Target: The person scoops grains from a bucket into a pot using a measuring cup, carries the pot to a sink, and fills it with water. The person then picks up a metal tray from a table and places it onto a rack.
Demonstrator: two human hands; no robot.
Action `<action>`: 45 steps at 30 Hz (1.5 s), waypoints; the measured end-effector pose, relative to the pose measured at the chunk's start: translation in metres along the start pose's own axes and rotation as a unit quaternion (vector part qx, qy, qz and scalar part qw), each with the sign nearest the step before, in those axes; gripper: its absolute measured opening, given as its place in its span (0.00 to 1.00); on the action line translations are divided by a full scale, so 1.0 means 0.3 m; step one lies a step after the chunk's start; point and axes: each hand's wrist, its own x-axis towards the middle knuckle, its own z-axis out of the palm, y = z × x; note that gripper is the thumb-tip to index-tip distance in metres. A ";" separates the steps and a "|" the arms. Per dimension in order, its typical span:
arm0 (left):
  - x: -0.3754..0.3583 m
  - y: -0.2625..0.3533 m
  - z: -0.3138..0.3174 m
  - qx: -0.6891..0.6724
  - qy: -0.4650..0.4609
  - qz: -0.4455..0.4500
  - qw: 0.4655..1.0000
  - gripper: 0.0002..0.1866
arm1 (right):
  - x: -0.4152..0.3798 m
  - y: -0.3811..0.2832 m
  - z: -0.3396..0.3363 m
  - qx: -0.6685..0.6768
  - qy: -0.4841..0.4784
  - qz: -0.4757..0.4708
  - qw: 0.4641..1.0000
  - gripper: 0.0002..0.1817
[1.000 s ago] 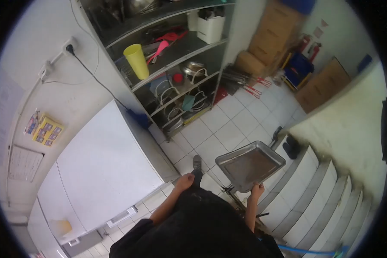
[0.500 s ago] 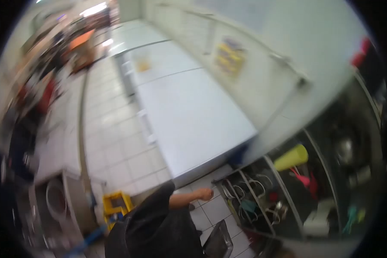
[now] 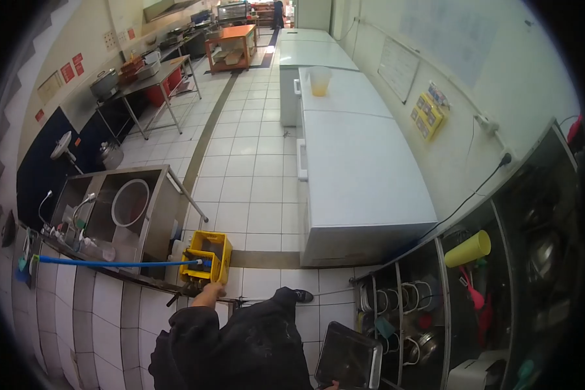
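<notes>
My left hand (image 3: 209, 294) is low beside the near edge of a yellow mop bucket (image 3: 222, 252); its fingers are too unclear to show whether they grip anything. A blue-handled mop (image 3: 120, 263) leans across with its end in the bucket. Only the fingertips of my right hand (image 3: 333, 385) show, at the bottom edge of the view, closed on the rim of a dark rectangular metal tray (image 3: 348, 354). The tray hangs tilted at my right side.
White chest freezers (image 3: 364, 169) stand ahead, with a plastic jug (image 3: 320, 81) on one. A steel sink unit (image 3: 156, 188) is at left. Along the right runs a shelf rack (image 3: 443, 305) with pans and a yellow container (image 3: 468, 249). Tiled floor (image 3: 234, 195) lies between.
The view has swung right-to-left and sharpened, bringing the sink and bucket further in. My left hand, earlier a fist in front of my body, is now beside the bucket. The tray stays at my right.
</notes>
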 end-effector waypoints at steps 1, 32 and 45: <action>-0.024 -0.016 0.003 -0.055 0.062 -0.037 0.996 0.20 | 0.002 0.011 -0.022 -0.002 -0.003 0.002 1.000 0.21; 0.013 1.751 0.800 0.566 -0.186 0.494 0.633 0.14 | -0.466 0.229 -0.261 0.241 0.421 0.143 0.863 0.12; 0.557 2.177 1.758 0.304 -0.337 0.377 0.807 0.28 | 0.175 0.789 -0.107 0.320 0.385 0.219 0.838 0.22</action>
